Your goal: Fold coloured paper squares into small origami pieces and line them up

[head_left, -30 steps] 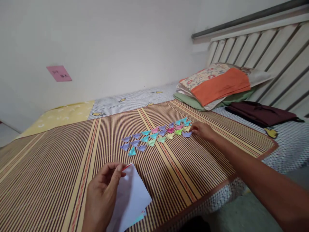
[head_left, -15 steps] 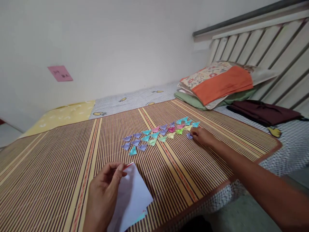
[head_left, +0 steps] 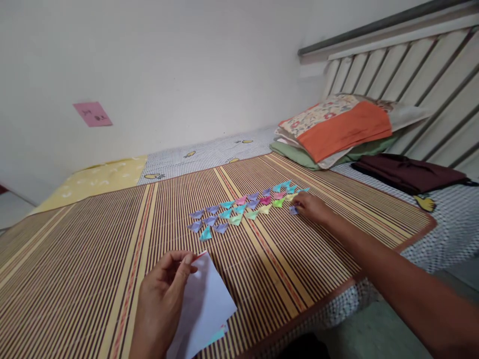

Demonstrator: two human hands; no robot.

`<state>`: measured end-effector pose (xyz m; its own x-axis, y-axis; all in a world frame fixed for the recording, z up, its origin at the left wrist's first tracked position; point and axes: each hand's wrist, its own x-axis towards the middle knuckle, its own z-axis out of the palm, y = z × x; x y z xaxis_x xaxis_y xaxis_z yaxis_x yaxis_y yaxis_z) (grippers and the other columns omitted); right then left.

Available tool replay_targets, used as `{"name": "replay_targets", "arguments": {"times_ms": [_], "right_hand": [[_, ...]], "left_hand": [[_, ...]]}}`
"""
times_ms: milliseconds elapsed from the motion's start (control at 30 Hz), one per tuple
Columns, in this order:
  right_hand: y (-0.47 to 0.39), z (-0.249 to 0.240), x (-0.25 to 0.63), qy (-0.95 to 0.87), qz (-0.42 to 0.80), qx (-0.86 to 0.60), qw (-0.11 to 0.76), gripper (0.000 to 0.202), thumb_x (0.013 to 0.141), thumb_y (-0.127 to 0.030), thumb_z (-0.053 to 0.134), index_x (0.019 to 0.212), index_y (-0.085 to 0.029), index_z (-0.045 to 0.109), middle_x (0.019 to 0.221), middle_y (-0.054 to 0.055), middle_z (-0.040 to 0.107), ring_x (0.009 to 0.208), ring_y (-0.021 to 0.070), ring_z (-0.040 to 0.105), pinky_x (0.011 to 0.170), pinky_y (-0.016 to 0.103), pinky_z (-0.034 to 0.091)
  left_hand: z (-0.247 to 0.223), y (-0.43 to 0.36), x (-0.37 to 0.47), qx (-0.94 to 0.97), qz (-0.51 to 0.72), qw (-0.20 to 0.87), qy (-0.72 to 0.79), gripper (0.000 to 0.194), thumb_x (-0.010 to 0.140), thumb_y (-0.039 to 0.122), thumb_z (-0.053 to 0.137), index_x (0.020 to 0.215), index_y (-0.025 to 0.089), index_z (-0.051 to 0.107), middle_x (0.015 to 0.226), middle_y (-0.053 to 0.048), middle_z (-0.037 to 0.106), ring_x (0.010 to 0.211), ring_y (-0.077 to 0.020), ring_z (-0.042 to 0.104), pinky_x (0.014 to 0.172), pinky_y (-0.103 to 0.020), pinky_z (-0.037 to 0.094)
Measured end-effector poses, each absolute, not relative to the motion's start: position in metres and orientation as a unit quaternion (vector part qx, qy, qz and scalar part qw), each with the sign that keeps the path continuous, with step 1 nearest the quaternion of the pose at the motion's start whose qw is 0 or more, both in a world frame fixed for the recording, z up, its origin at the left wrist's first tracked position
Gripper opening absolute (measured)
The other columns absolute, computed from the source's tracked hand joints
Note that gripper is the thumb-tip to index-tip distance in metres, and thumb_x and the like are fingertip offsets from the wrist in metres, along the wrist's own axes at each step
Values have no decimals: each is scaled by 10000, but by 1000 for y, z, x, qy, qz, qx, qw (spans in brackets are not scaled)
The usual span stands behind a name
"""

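My left hand (head_left: pixel 166 286) pinches the top corner of a stack of white paper (head_left: pixel 205 299), with a bit of red at the pinched corner and teal at the lower edge. Several small folded paper pieces in purple, teal, pink, green and yellow lie in slanting rows on the striped mat (head_left: pixel 123 259). At the right end of the rows, the closed fingers of my right hand (head_left: pixel 309 204) are at a small purple folded piece (head_left: pixel 294 210), partly covering it. Near the left end sits a teal piece (head_left: pixel 205 233).
Folded pillows with an orange cover (head_left: pixel 344 130) are piled by the slatted headboard (head_left: pixel 404 80). A dark maroon cloth (head_left: pixel 411 172) lies to the right. A pink note (head_left: pixel 93 114) is on the wall, and yellow fabric (head_left: pixel 101 179) lies at the back left.
My right hand has shifted slightly up and left over the purple piece and now partly covers the nearby teal and yellow pieces. My left hand and the stack look the same.
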<state>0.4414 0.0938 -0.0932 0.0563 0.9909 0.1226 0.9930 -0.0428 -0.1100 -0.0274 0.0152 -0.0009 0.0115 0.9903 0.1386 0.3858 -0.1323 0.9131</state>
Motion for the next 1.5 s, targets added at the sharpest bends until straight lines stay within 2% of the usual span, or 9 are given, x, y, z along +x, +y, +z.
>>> {"name": "replay_targets", "arguments": {"times_ms": [233, 567, 900, 1500], "right_hand": [[110, -85, 442, -700, 46, -712, 35, 314, 1014, -336, 645, 1293, -192, 638, 1319, 103, 653, 1093, 243, 681, 921, 452, 591], [115, -92, 457, -629, 98, -769, 60, 326, 1006, -347, 654, 1286, -180, 643, 1305, 91, 658, 1086, 258, 685, 904, 447, 598], [101, -73, 460, -672, 53, -738, 46, 302, 1015, -336, 643, 1279, -189, 645, 1304, 99, 660, 1080, 240, 684, 915, 448, 593], [108, -82, 447, -699, 20, -714, 12, 322, 1011, -336, 650, 1294, -184, 635, 1305, 101, 658, 1083, 244, 685, 911, 453, 595]], "left_hand": [[0, 15, -28, 619, 432, 347, 556, 361, 864, 578, 688, 872, 218, 723, 815, -47, 745, 792, -228, 673, 695, -301, 543], [0, 13, -27, 615, 431, 357, 555, 378, 856, 579, 692, 873, 203, 726, 792, -55, 744, 774, -226, 665, 680, -299, 534], [2, 13, -26, 619, 437, 348, 552, 380, 840, 582, 698, 847, 204, 731, 764, -58, 747, 735, -233, 678, 655, -308, 547], [1, 15, -25, 623, 433, 354, 546, 370, 850, 574, 696, 842, 207, 745, 795, -64, 757, 755, -235, 689, 659, -305, 551]]}}
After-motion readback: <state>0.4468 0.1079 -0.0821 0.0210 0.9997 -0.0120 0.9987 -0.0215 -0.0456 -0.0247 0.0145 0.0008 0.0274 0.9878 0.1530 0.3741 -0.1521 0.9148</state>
